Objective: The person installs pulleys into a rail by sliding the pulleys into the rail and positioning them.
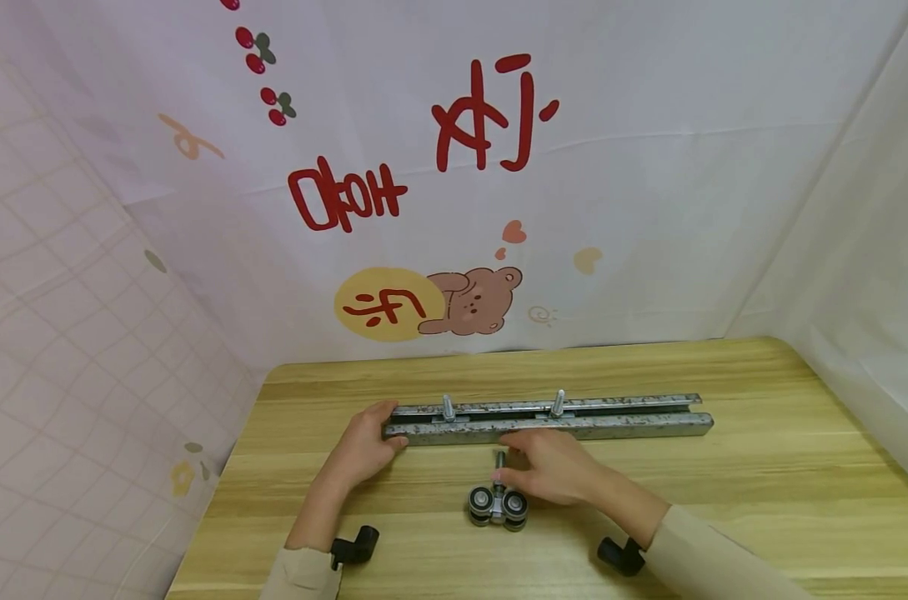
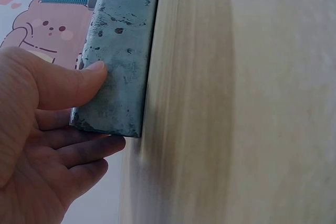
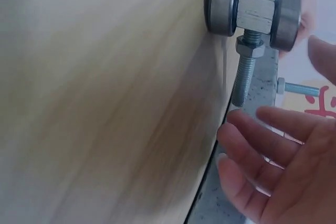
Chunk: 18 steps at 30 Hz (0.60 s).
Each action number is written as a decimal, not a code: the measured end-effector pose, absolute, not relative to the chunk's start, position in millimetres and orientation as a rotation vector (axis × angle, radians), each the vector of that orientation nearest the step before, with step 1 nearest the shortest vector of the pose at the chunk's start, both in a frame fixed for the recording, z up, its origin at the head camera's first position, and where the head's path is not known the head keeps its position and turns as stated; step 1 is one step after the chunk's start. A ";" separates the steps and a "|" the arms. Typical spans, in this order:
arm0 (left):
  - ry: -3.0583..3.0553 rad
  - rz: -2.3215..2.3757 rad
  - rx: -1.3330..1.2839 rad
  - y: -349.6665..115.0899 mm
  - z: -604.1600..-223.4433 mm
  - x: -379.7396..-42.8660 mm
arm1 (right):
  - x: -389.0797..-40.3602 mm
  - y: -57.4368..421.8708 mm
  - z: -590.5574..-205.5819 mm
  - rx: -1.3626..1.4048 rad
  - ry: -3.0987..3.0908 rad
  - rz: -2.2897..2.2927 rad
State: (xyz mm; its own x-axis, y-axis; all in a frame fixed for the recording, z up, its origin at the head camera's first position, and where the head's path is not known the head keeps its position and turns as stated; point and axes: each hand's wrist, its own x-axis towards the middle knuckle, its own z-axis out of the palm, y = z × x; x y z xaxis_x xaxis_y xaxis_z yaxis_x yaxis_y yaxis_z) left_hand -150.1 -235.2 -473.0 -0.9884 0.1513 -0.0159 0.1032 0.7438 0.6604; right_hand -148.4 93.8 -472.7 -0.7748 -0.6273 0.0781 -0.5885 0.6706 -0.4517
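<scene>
A speckled grey metal rail (image 1: 619, 428) with a slot along its top lies across the wooden table. Two threaded bolts, a left one (image 1: 448, 408) and a right one (image 1: 558, 404), stand up from the slot. My left hand (image 1: 363, 446) holds the rail's left end; in the left wrist view the thumb presses one face of the rail (image 2: 118, 77), with fingers around its end. In front of the rail lies a roller trolley (image 1: 497, 505) with black-rimmed wheels and a threaded stem. My right hand (image 1: 554, 467) hovers beside that stem, fingers loosely bent, thumb apart from it in the right wrist view.
The light wooden tabletop (image 1: 761, 500) extends around the rail. Behind it hangs a white curtain (image 1: 649, 208) with red characters and a printed bear (image 1: 476, 304). Another curtain with a grid pattern (image 1: 63, 292) borders the left side.
</scene>
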 end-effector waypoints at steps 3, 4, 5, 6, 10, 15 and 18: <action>2.863 1.084 0.200 -235.1 -472.3 -150.3 | -149.9 88.9 -473.1 -0.989 2.782 -0.685; 2.863 1.085 0.203 -235.0 -472.0 -150.1 | -150.3 87.5 -473.3 -0.986 2.784 -0.678; 2.862 1.083 0.202 -235.0 -471.7 -149.9 | -150.6 86.1 -473.7 -0.981 2.782 -0.670; 2.861 1.082 0.200 -235.0 -471.6 -149.8 | -151.1 84.6 -474.0 -0.977 2.781 -0.665; 2.860 1.073 0.193 -234.8 -471.2 -149.5 | -152.9 79.9 -476.2 -0.973 2.785 -0.640; 2.870 1.062 0.190 -234.3 -472.0 -149.7 | -153.8 74.7 -477.1 -0.961 2.773 -0.647; 2.869 1.061 0.189 -233.9 -472.1 -149.8 | -153.8 71.3 -476.8 -0.936 2.774 -0.664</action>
State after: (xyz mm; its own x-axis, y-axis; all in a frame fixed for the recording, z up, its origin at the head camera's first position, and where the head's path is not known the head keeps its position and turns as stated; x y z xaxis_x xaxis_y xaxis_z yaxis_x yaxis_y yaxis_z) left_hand -149.8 -233.9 -472.1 -0.9895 0.1418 -0.0296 0.0884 0.7531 0.6520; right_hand -153.8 71.3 -476.8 -0.7968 -0.6042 0.0083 -0.5424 0.7092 -0.4504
